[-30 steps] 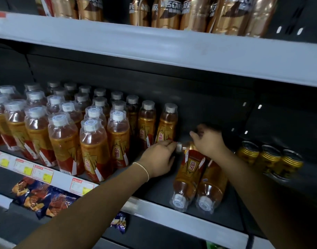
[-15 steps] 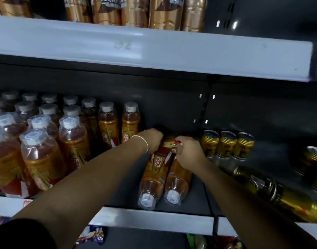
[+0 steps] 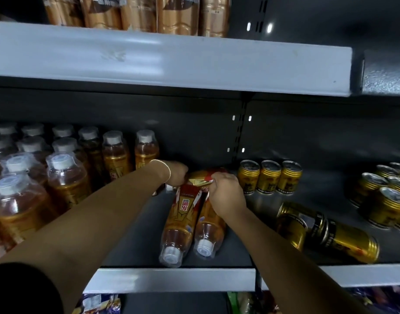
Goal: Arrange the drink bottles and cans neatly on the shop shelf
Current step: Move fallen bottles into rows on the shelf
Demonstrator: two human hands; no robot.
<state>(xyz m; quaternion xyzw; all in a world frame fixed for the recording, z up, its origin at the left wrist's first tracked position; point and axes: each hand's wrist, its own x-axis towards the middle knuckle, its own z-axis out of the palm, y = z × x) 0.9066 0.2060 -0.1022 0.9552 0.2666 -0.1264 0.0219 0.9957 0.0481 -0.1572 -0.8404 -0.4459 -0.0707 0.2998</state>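
Amber plastic tea bottle (image 3: 204, 177), red-gold label: lies crosswise toward the back edge of the dark grey metal shelf (image 3: 135, 243), mostly hidden. Your left hand (image 3: 177, 175) curls round its concealed neck; your right hand (image 3: 226, 196) grips its other end.

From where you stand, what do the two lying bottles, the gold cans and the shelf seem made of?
Lying bottles: clear glossy plastic, apparently; the amber drink shows through. Gold cans: metal, probably aluminium; shiny sides, silvery ridged tops. Shelf: looks like painted sheet metal; matte grey edge, slotted dark back.
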